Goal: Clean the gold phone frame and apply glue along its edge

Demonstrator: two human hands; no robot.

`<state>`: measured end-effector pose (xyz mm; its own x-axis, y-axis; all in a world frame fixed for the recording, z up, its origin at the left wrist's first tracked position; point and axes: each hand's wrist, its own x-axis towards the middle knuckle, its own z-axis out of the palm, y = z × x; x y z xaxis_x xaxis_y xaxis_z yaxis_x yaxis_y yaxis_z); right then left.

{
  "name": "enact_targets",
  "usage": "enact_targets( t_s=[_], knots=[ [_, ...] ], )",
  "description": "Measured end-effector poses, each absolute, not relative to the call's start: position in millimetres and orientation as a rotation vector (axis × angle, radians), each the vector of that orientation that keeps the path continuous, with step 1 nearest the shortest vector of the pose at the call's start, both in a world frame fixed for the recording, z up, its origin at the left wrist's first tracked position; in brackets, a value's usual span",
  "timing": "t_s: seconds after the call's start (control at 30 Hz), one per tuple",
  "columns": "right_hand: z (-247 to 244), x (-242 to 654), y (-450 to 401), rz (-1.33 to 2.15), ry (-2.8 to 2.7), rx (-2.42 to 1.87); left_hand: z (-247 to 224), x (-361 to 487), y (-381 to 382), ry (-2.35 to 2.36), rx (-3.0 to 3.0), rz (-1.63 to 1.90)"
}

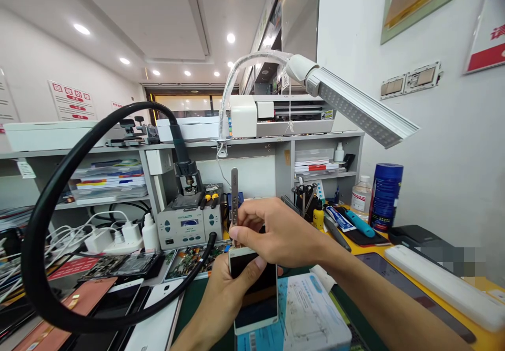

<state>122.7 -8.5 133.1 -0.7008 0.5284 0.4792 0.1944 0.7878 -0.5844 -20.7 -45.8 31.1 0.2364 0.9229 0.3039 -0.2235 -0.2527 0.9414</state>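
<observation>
A white-framed phone with a dark screen (258, 296) is held upright above a blue and white box (311, 314). My left hand (226, 290) is closed round its left side, the thumb lying over the upper part of the screen. Above the phone's top edge, my right hand (276, 230) pinches metal tweezers (234, 196), whose flat end points upward. The tips of the tweezers are hidden behind the fingers and the phone's top.
A thick black hose (29, 246) loops on the left, over several phones and a white phone (152, 322). Behind stands a rework station (185, 230). An LED lamp (355, 98) hangs overhead. On the right are a blue can (386, 196), bottle (361, 198) and white bar (442, 285).
</observation>
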Motion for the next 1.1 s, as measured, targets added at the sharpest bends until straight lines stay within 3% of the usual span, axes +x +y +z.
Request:
enact_targets(
  t_s=[1.1],
  knots=[
    [132.8,123.0,-9.0,0.676,-2.309,-0.507,30.7,-19.9,-46.4,0.735,1.392,1.281]
  ],
)
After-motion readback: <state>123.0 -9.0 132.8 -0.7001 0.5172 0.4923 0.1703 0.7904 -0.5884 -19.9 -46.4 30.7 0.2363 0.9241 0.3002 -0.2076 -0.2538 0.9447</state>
